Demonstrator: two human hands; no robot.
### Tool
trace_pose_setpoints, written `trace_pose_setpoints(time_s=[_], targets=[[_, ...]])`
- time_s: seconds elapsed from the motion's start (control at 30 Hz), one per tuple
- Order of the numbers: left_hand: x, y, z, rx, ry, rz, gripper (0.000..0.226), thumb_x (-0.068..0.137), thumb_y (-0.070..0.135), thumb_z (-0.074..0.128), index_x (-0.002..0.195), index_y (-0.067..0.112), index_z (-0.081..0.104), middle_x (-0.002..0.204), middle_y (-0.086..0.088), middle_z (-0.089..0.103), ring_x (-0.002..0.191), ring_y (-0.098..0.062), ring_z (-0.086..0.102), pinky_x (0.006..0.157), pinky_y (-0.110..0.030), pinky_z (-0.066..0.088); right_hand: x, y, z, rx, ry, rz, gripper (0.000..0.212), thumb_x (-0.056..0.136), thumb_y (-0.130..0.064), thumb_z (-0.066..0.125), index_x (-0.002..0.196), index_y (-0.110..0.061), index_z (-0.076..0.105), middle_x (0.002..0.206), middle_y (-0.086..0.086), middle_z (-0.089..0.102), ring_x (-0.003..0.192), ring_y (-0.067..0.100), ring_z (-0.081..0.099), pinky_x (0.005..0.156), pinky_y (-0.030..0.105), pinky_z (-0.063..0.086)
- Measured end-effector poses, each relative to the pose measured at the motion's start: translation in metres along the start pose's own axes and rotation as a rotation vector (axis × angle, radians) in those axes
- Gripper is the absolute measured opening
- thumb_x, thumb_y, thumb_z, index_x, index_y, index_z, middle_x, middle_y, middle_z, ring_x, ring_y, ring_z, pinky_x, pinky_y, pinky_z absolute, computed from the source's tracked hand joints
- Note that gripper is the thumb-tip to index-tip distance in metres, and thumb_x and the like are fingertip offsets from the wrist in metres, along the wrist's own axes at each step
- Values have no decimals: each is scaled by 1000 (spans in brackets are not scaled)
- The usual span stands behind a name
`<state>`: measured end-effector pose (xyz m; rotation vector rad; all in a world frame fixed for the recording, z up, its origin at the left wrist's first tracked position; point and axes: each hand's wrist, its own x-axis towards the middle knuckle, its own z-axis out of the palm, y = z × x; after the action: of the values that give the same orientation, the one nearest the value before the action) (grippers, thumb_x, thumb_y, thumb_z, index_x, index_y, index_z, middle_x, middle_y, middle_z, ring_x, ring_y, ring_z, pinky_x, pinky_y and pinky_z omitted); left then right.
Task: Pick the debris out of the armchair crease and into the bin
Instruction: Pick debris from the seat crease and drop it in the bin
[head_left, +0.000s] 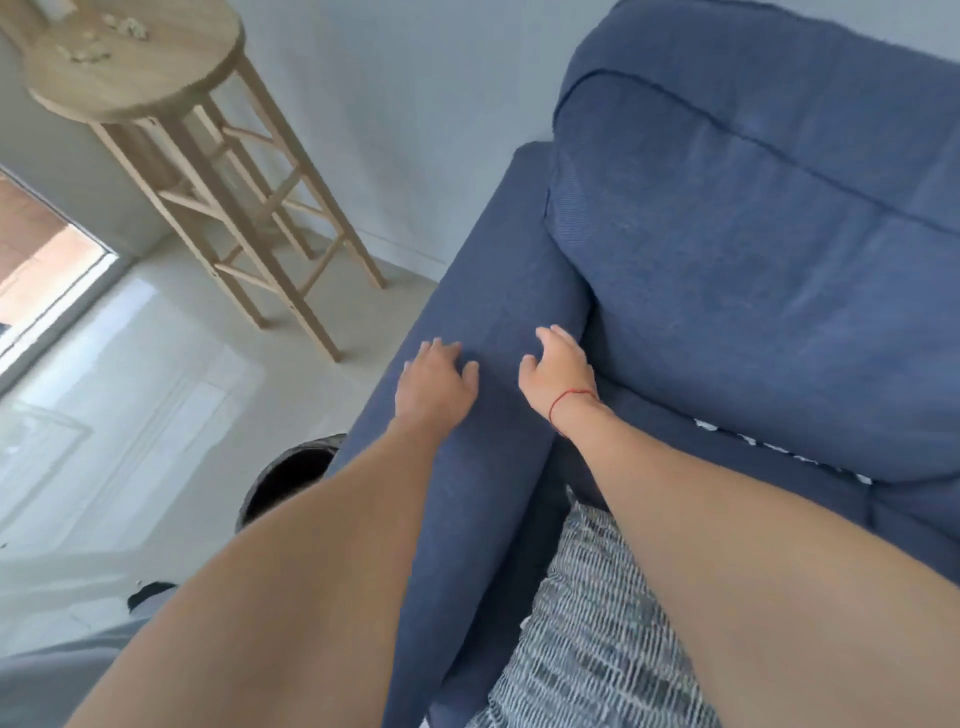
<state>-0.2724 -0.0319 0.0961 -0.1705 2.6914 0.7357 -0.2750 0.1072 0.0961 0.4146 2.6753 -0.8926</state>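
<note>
A blue armchair (753, 249) fills the right side of the head view. My left hand (434, 382) rests flat on top of its left armrest (493, 322), fingers spread, holding nothing. My right hand (558, 371) sits at the inner edge of the armrest beside the back cushion, fingers curled over the edge, nothing visible in it. White debris bits (779, 449) show along the crease between the back cushion and the seat. A dark round bin (291, 475) stands on the floor left of the armrest, partly hidden by my left forearm.
A tall wooden stool (140, 67) with small scraps on its seat stands at the upper left against the wall. A grey-and-white patterned cushion (587, 623) lies on the seat under my right arm. Pale floor stretches to the left, with a window or doorway at the far left.
</note>
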Motion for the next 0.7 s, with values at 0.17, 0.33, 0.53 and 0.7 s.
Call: trace_pose_setpoints(time_s=[0.17,0.33,0.53,0.7], targets=[[-4,89,58,45,-150,137,50,99,32,43,145,12,39,152,-8,37,141,-24,33,115,-37,27,-10,97,-62,26,98,177,37,95,-15,44,130,-2,50,145,12,42,134,31,40,108,43,34],[-18,156,127,92,-328,186,49,98,35,45,142,14,42,149,-8,41,136,-26,40,112,-40,35,-23,186,-95,51,82,304,39,96,-16,45,131,-1,48,143,12,45,133,30,43,109,43,37],[-21,202,189,118,-464,202,53,96,39,47,145,21,39,148,-2,43,134,-21,44,108,-41,41,-25,263,-108,77,-52,423,43,96,-20,47,136,-6,46,146,10,42,134,29,42,110,40,38],[-1,216,237,186,-525,173,51,95,41,47,143,25,42,146,-1,44,126,-24,52,105,-41,44,-3,308,-91,102,-121,448,42,97,-20,45,137,-6,45,148,8,39,135,29,42,110,41,38]])
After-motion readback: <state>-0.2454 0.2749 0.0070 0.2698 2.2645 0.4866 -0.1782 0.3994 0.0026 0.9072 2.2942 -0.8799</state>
